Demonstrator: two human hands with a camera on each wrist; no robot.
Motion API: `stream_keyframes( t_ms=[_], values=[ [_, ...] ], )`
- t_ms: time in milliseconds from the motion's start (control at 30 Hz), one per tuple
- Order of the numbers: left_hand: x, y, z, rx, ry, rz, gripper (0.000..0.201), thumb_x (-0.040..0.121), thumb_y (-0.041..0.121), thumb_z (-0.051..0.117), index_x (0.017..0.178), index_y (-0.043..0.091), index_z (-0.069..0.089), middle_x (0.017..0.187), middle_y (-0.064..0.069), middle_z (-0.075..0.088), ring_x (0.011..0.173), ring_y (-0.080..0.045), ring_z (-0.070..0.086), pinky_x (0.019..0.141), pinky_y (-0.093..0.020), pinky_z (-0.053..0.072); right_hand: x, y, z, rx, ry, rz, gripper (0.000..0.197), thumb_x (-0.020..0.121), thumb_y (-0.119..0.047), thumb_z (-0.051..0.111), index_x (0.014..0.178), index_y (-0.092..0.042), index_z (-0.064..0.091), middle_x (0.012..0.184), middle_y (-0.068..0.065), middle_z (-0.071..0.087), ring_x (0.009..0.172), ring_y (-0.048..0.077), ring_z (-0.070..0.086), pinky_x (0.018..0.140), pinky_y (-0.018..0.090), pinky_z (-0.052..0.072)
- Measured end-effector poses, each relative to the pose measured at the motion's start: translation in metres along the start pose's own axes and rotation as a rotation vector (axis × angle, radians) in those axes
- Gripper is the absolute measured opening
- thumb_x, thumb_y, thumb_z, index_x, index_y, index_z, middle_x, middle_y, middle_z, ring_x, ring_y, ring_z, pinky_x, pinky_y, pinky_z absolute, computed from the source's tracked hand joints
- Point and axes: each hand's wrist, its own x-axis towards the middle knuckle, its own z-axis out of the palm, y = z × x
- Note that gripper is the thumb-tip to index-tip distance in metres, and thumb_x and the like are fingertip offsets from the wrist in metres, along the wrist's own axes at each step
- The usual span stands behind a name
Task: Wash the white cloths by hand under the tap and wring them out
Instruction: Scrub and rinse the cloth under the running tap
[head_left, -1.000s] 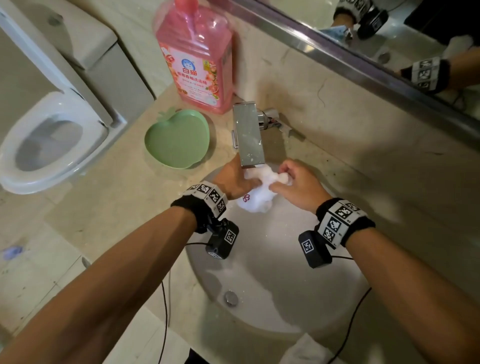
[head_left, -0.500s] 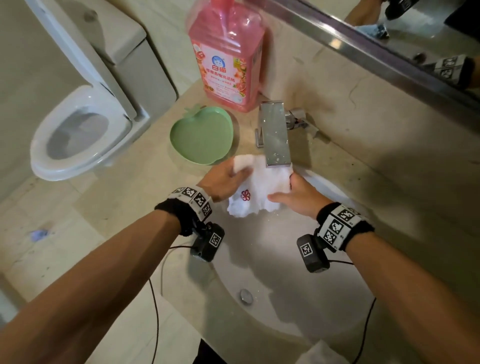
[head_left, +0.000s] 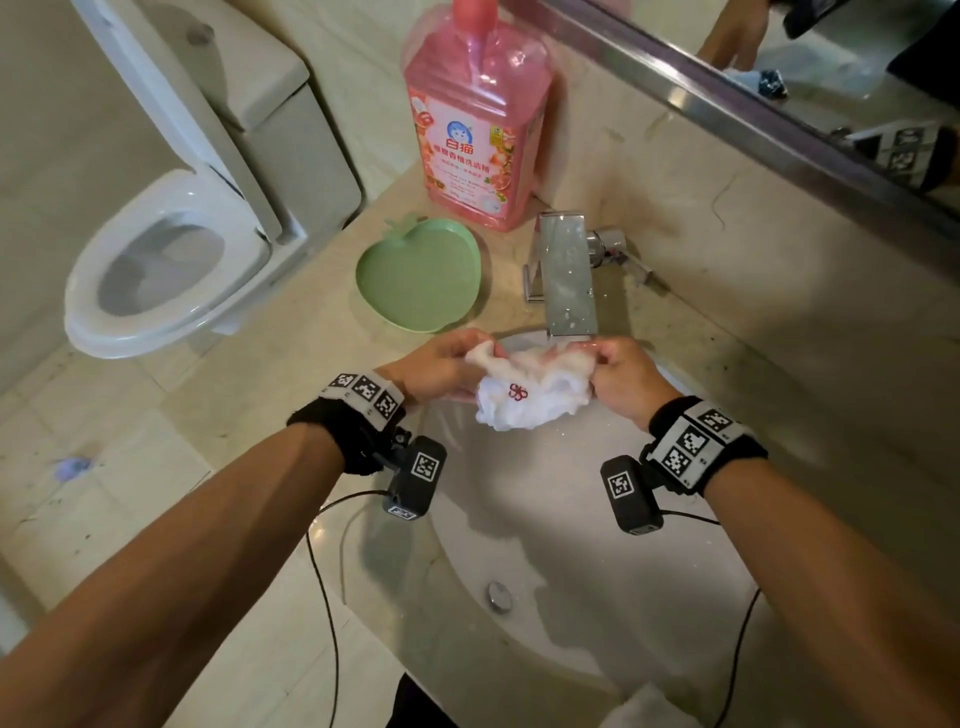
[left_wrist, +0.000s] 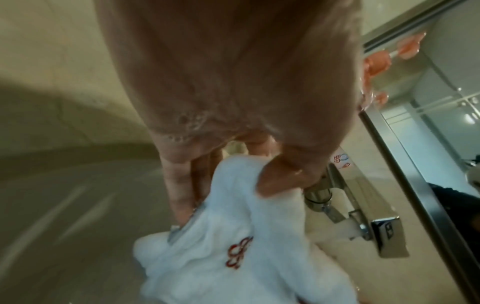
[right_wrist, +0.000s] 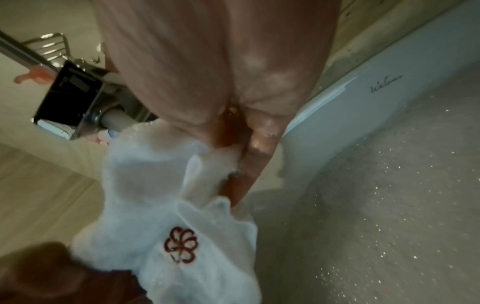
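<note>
cloth right under the tap, over the sink, so water runs through it | left hand pinches one end, thumb over fingers | right hand pinches the other | stretched between them, likely to rinse suds

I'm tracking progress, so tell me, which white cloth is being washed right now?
The white cloth with the red flower mark, held under the tap by both hands; the other white cloth lies untouched on the counter's near edge.
</note>
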Motion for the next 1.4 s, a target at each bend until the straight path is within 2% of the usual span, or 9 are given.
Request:
stream_keyframes(
  t_ms=[100, 167, 333, 567, 667, 800, 1000, 1167, 1400],
  values=[
    [0.007, 0.008, 0.007, -0.106, 0.017, -0.156, 0.033, 0.069, 0.020, 0.060, 0.099, 0.007, 0.067, 0.103, -0.010, 0.068, 0.095, -0.023, 0.064, 0.092, -0.037, 0.054, -0.003, 0.001, -0.008, 0.053, 0.001, -0.042, 0.040, 0.083, 0.014, 0.056, 0.082, -0.019, 0.080, 0.098, 0.003, 0.077, 0.103, 0.023, 0.069, 0.095, 0.040, 0.056],
    [0.014, 0.012, 0.011, 0.208, 0.009, -0.141, 0.029, 0.076, 0.034, 0.073, 0.095, 0.014, 0.066, 0.100, -0.006, 0.068, 0.093, -0.022, 0.062, 0.087, -0.036, 0.052, -0.006, 0.002, -0.012, 0.074, 0.003, -0.076, 0.040, 0.080, 0.014, 0.057, 0.079, -0.018, 0.079, 0.102, 0.008, 0.076, 0.106, 0.027, 0.069, 0.096, 0.044, 0.055],
    [0.034, 0.011, 0.031, 0.705, -0.019, -0.130, 0.071, 0.070, 0.038, 0.085, 0.126, 0.018, 0.047, 0.110, 0.004, 0.059, 0.096, -0.015, 0.058, 0.080, -0.027, 0.050, -0.009, 0.000, -0.016, 0.105, 0.005, -0.100, 0.054, 0.082, 0.015, 0.053, 0.069, -0.032, 0.077, 0.100, -0.015, 0.074, 0.103, 0.006, 0.066, 0.091, 0.039, 0.057],
    [0.041, 0.022, 0.038, 1.004, 0.006, -0.086, 0.049, 0.090, 0.035, 0.063, 0.133, 0.014, 0.053, 0.125, -0.004, 0.062, 0.112, -0.027, 0.060, 0.092, -0.032, 0.046, -0.014, 0.000, -0.030, 0.050, -0.178, -0.035, 0.038, 0.075, -0.005, 0.063, 0.094, -0.035, 0.077, 0.090, -0.038, 0.066, 0.089, -0.011, 0.061, 0.076, 0.013, 0.047],
    [0.036, 0.022, 0.031, 1.007, 0.010, -0.052, 0.048, 0.091, 0.040, 0.063, 0.132, 0.017, 0.053, 0.120, -0.004, 0.063, 0.102, -0.022, 0.058, 0.086, -0.028, 0.041, -0.012, 0.006, -0.026, -0.015, -0.103, -0.069, 0.032, 0.079, -0.007, 0.076, 0.105, -0.026, 0.072, 0.104, -0.021, 0.069, 0.096, 0.017, 0.066, 0.081, 0.028, 0.052],
    [0.025, 0.016, 0.017, 0.834, -0.014, -0.058, 0.044, 0.091, 0.028, 0.063, 0.133, 0.015, 0.055, 0.124, -0.005, 0.062, 0.111, -0.023, 0.059, 0.098, -0.038, 0.045, -0.001, 0.010, -0.015, -0.253, -0.075, -0.078, 0.055, 0.074, -0.006, 0.074, 0.125, -0.019, 0.059, 0.108, -0.003, 0.065, 0.096, 0.020, 0.062, 0.074, 0.020, 0.046],
    [-0.001, -0.004, 0.006, 0.305, 0.037, -0.132, 0.060, 0.084, -0.015, 0.052, 0.137, 0.012, 0.054, 0.130, -0.010, 0.062, 0.123, -0.028, 0.056, 0.110, -0.044, 0.041, 0.011, -0.003, -0.002, 0.038, -0.006, 0.077, 0.036, 0.080, -0.009, 0.065, 0.089, -0.043, 0.072, 0.087, -0.019, 0.075, 0.080, -0.003, 0.069, 0.066, 0.013, 0.052],
    [-0.007, -0.010, 0.007, -0.070, 0.239, -0.211, 0.038, 0.080, -0.001, 0.056, 0.115, 0.011, 0.066, 0.113, -0.018, 0.069, 0.096, -0.031, 0.066, 0.095, -0.048, 0.051, 0.014, -0.020, 0.013, 0.102, 0.006, 0.101, 0.066, 0.088, -0.002, 0.055, 0.078, -0.066, 0.065, 0.082, -0.039, 0.067, 0.083, -0.011, 0.063, 0.064, 0.008, 0.046],
    [0.005, -0.025, 0.023, -0.340, 0.414, -0.265, 0.030, 0.101, 0.019, 0.052, 0.125, 0.001, 0.053, 0.122, -0.018, 0.063, 0.100, -0.030, 0.068, 0.067, -0.035, 0.061, 0.007, -0.012, 0.001, 0.073, 0.124, 0.058, 0.030, 0.077, -0.010, 0.059, 0.088, -0.037, 0.067, 0.090, -0.022, 0.069, 0.088, 0.004, 0.061, 0.073, 0.023, 0.048]
  ],
)
